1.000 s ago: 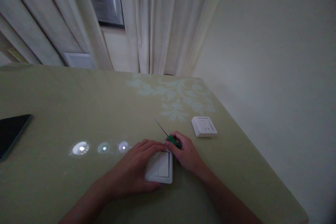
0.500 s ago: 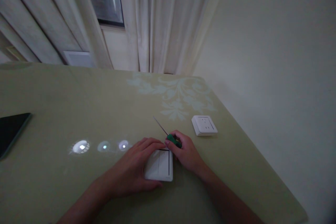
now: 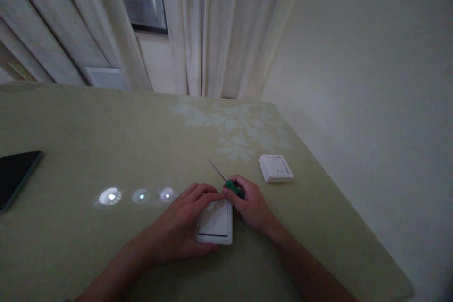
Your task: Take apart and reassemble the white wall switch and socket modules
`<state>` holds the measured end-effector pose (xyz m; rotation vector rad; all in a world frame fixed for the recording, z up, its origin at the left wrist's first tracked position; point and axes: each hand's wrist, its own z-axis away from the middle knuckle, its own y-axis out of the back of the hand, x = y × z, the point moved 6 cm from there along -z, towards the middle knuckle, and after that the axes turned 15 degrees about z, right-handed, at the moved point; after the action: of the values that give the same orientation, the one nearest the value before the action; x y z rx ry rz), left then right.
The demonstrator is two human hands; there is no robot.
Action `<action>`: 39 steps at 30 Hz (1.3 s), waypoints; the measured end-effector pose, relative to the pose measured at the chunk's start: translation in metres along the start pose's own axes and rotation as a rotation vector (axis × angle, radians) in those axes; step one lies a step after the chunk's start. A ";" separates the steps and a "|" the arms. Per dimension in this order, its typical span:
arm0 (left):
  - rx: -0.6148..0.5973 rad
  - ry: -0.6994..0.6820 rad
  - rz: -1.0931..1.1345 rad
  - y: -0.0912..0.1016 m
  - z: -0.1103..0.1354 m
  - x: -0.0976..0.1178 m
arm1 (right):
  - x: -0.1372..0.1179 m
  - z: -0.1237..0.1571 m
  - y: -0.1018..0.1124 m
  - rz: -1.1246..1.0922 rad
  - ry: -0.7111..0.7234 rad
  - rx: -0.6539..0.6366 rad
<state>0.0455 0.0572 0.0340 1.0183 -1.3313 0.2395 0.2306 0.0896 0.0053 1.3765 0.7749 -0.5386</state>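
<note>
A white wall switch [image 3: 215, 222] with two rocker panels lies on the table near its front. My left hand [image 3: 189, 222] is closed around its left side, fingers along the far edge and thumb at the near edge. A dark gap shows along the near side of the rocker panels. My right hand [image 3: 249, 203] is closed on a screwdriver [image 3: 234, 189] with a green handle, its thin metal shaft pointing up and to the left, away from the switch. The right fingertips and thumb touch the switch's far right corner.
A white wall socket [image 3: 276, 168] sits beyond my right hand, near the table's right edge. At the far left lies a dark flat device [image 3: 17, 174]. The greenish table [image 3: 106, 141] borders curtains [image 3: 230, 28] at the back and a wall [image 3: 371, 104] on the right.
The switch's rocker panels have shifted away from me and left in the frame: the dark gap was along the far and right sides, now along the near side. Both hands stay nearly in place.
</note>
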 end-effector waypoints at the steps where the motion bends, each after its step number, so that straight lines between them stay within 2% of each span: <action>1: 0.001 -0.002 -0.001 0.000 0.000 0.000 | 0.000 0.000 0.000 0.002 0.001 0.001; 39: 0.015 -0.057 -0.069 0.000 0.000 0.002 | -0.003 0.001 0.000 -0.006 0.014 -0.007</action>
<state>0.0460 0.0562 0.0357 1.0890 -1.3446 0.1697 0.2287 0.0886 0.0070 1.3730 0.7917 -0.5310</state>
